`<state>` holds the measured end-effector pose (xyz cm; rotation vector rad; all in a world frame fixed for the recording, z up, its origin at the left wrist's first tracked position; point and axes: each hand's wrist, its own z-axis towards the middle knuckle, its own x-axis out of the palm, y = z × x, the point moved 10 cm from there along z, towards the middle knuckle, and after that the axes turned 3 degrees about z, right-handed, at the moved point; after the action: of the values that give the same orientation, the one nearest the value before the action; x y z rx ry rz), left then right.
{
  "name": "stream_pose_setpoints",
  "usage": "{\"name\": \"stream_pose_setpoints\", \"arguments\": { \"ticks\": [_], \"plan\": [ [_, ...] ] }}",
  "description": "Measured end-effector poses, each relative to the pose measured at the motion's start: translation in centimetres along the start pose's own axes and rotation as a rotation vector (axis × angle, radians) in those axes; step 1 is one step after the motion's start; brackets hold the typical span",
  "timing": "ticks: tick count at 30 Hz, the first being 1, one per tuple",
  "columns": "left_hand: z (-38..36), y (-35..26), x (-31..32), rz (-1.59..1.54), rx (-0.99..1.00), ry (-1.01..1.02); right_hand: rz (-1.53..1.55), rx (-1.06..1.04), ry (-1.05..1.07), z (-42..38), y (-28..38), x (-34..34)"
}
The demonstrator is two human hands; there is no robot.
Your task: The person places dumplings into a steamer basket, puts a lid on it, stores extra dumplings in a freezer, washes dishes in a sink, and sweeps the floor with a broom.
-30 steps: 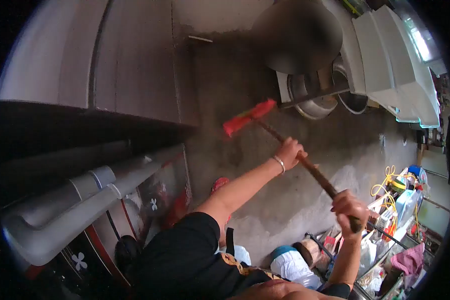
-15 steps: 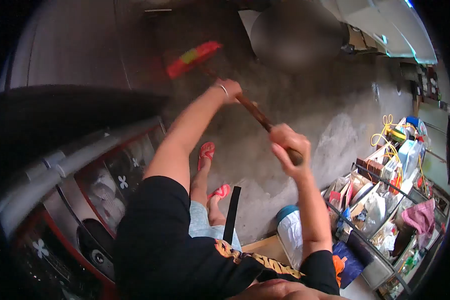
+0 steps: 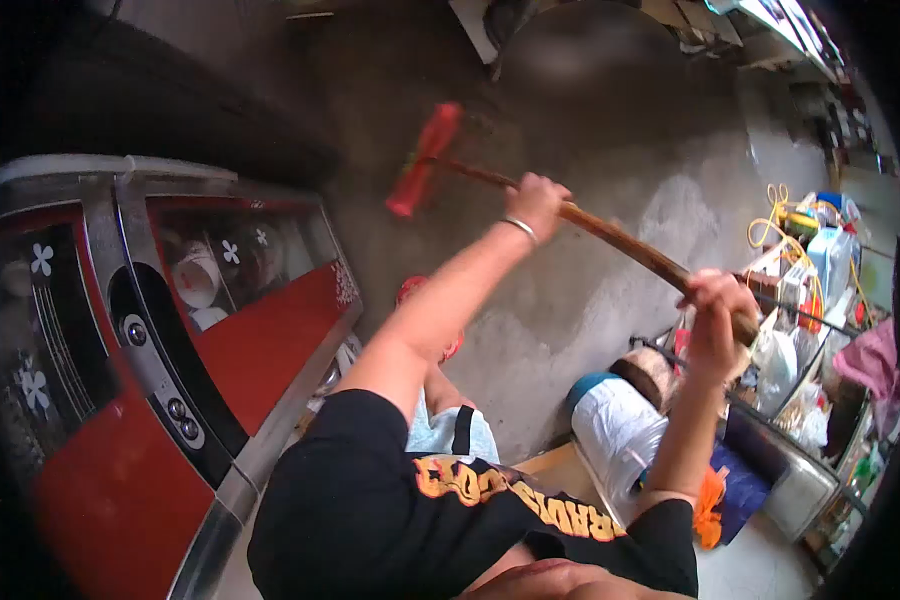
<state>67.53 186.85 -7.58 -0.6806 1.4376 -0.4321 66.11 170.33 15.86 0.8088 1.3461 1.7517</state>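
Note:
A broom with a long brown wooden handle [image 3: 625, 238] slants across the view, and its red head [image 3: 425, 165] is over the grey concrete floor [image 3: 590, 290] at the upper left. My left hand [image 3: 540, 203], with a light bangle at the wrist, is closed around the middle of the handle. Near its upper end, my right hand [image 3: 718, 305] wraps the wood, and the butt of the handle pokes out below the fingers. The head is smeared by motion. Under my left arm my feet in red sandals partly show.
A red and black cabinet [image 3: 280, 335] with glass doors stands close on my left. On the right are a cluttered rack [image 3: 805, 400], a yellow cord [image 3: 770, 215] and a white bundle [image 3: 615, 420]. A round dark surface [image 3: 590, 50] lies ahead.
Both hands have moved to the right in view with the broom. Its head has swung more upright and shifted right and down. More of the cabinet now shows.

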Motion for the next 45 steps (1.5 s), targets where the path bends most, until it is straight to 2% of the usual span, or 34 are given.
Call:
{"name": "stream_pose_setpoints", "arguments": {
  "ticks": [2, 3, 4, 5, 6, 7, 9, 10, 12, 13, 15, 17, 19, 20, 22, 24, 27, 28, 30, 32, 33, 34, 35, 38, 39, 40, 42, 44, 45],
  "plan": [
    [-0.9, 3.9, 0.5, -0.092, 0.131, 0.151, 0.087, -0.004, -0.14, -1.2, -4.4, -0.3],
    [-1.3, 6.9, 1.1, -0.078, 0.176, 0.242, 0.133, 0.076, -0.131, -1.7, -7.4, 1.1],
    [-1.9, 12.4, 3.6, -0.007, 0.118, 0.323, 0.126, 0.069, -0.105, -2.3, -10.1, 2.9],
    [-2.8, 15.3, 4.5, 0.109, 0.002, 0.531, 0.096, 0.129, -0.032, -3.1, -12.8, 5.2],
    [-3.7, 17.6, 6.2, 0.23, -0.044, 0.601, 0.066, 0.196, 0.038, -3.8, -14.7, 6.5],
    [-3.1, 18.2, 8.3, 0.175, -0.062, 0.563, 0.061, 0.216, 0.026, -3.7, -15.3, 5.4],
    [-2.4, 16.1, 11.1, 0.061, -0.106, 0.506, 0.056, 0.274, -0.003, -2.6, -14.8, 2.7],
    [-1.2, 12.5, 12.4, 0.12, 0.015, 0.515, 0.008, 0.311, 0.005, -1.6, -13.6, 0.8],
    [1.5, 6.6, 13.1, -0.127, -0.021, 0.292, -0.082, 0.207, 0.102, 1.3, -10.5, -2.9],
    [2.9, 3.7, 14.0, -0.259, -0.017, 0.219, -0.149, 0.252, 0.079, 2.9, -8.4, -3.9],
    [5.2, -1.0, 15.0, -0.409, 0.036, 0.033, -0.239, 0.223, 0.185, 5.7, -5.3, -3.6],
    [7.6, -1.5, 19.7, -0.638, -0.098, -0.105, -0.435, 0.276, 0.277, 6.7, -4.1, -1.2],
    [9.9, -1.7, 26.4, -0.962, -0.183, -0.071, -0.564, 0.216, 0.42, 6.3, -3.3, 1.6],
    [9.6, -3.3, 24.5, -0.856, -0.143, -0.105, -0.537, 0.208, 0.477, 5.6, -2.8, 1.4],
    [7.3, -6.7, 16.5, -0.639, -0.064, -0.164, -0.483, 0.181, 0.404, 4.8, 0.6, -0.3],
    [4.2, -9.6, 11.0, -0.41, 0.123, -0.234, -0.411, 0.184, 0.329, 3.2, 4.6, -1.7],
    [-1.6, -10.2, 5.7, -0.208, 0.236, -0.132, -0.237, 0.126, 0.367, -0.1, 7.8, -2.9],
    [-3.2, -8.8, 6.3, -0.297, 0.285, -0.019, -0.17, 0.169, 0.327, -1.2, 7.1, -3.5],
    [-5.9, -5.4, 7.5, -0.261, 0.169, 0.218, -0.104, 0.235, 0.267, -2.3, 3.9, -3.5],
    [-8.4, -0.8, 11.8, -0.257, 0.078, 0.228, -0.106, 0.345, 0.325, -3.4, -1.6, -3.3],
    [-8.8, 0.6, 13.6, -0.255, 0.029, 0.231, -0.147, 0.376, 0.358, -3.1, -2.3, -2.5],
    [-8.1, 0.5, 14.0, -0.279, 0.022, 0.149, -0.186, 0.41, 0.394, -2.8, -3.0, -1.6],
    [-7.0, 0.0, 14.9, -0.304, 0.01, 0.075, -0.221, 0.451, 0.428, -2.8, -3.6, -1.4],
    [-3.9, -3.3, 17.3, -0.455, 0.066, -0.131, -0.258, 0.323, 0.447, -2.1, -2.4, -2.7],
    [-2.7, -4.9, 17.4, -0.458, 0.067, -0.125, -0.316, 0.295, 0.45, -2.3, -1.8, -2.8],
    [-1.7, -6.0, 19.6, -0.443, 0.19, -0.207, -0.376, 0.243, 0.438, -2.9, -1.4, -3.3],
    [-0.7, -9.1, 20.2, -0.493, 0.179, -0.155, -0.488, 0.202, 0.369, -5.1, -0.1, -4.5],
    [-2.7, -14.1, 20.9, -0.365, 0.406, -0.07, -0.582, 0.247, 0.219, -9.8, 2.2, -7.3],
    [-4.0, -16.8, 20.8, -0.3, 0.524, -0.037, -0.473, 0.289, 0.068, -13.8, 3.5, -9.4]
  ]
}}
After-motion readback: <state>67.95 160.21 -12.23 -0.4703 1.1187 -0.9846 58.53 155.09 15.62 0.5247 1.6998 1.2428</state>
